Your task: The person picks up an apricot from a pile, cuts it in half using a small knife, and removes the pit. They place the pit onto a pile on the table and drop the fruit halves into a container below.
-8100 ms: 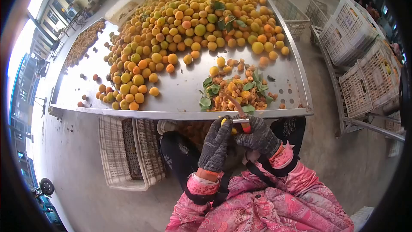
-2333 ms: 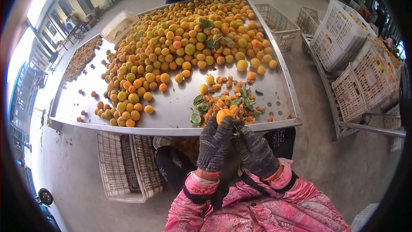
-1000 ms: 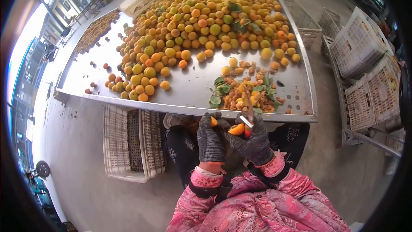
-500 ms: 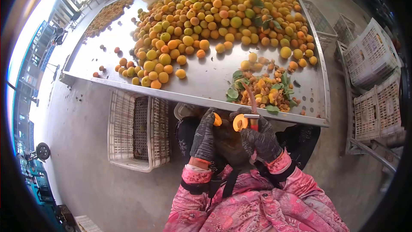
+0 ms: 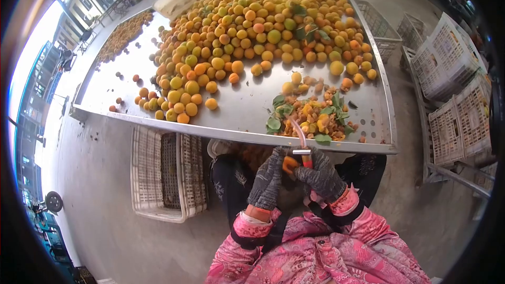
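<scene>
No words, labels, brands, numbers or signs can be read on the bench [image 5: 236,118], the crates [image 5: 446,59], the knife [image 5: 307,161] or anything else in view.

Both hands [image 5: 267,178] [image 5: 323,175] close together

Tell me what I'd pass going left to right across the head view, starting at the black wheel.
Black wheel, pale lattice crate, left grip, orange fruit piece, tool's red handle, crates at far right.
</scene>
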Action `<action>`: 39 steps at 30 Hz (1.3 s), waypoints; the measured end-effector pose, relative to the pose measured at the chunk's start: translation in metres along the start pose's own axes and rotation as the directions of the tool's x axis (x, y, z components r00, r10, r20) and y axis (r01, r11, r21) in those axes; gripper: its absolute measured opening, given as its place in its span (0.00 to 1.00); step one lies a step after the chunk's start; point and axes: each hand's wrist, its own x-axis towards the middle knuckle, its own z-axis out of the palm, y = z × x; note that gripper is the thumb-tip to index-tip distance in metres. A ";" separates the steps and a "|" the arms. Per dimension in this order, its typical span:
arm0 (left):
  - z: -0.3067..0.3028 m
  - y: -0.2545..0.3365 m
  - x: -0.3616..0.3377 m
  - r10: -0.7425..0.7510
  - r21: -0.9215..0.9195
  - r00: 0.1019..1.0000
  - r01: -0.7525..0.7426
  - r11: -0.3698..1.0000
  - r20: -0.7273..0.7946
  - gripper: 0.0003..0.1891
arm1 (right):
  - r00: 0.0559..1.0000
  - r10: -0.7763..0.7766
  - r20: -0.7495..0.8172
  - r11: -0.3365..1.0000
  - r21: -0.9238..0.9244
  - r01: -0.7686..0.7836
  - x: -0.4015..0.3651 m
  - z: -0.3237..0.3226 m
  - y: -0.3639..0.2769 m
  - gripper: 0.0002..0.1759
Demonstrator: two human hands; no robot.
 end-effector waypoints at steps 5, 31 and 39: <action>0.013 -0.015 0.003 0.166 0.000 0.984 -0.167 0.986 0.067 0.19 | 0.973 -0.230 -0.020 0.955 -0.198 0.222 0.010 -0.020 0.027 0.15; 0.076 0.006 -0.011 -0.052 -0.614 0.937 0.268 0.743 0.346 0.22 | 0.772 -0.529 -0.353 0.515 0.589 0.623 -0.003 -0.027 -0.071 0.13; 0.086 0.005 -0.014 -0.037 -0.469 0.987 0.107 0.877 0.156 0.24 | 0.777 -0.540 -0.324 0.487 0.632 0.602 -0.001 -0.029 -0.063 0.14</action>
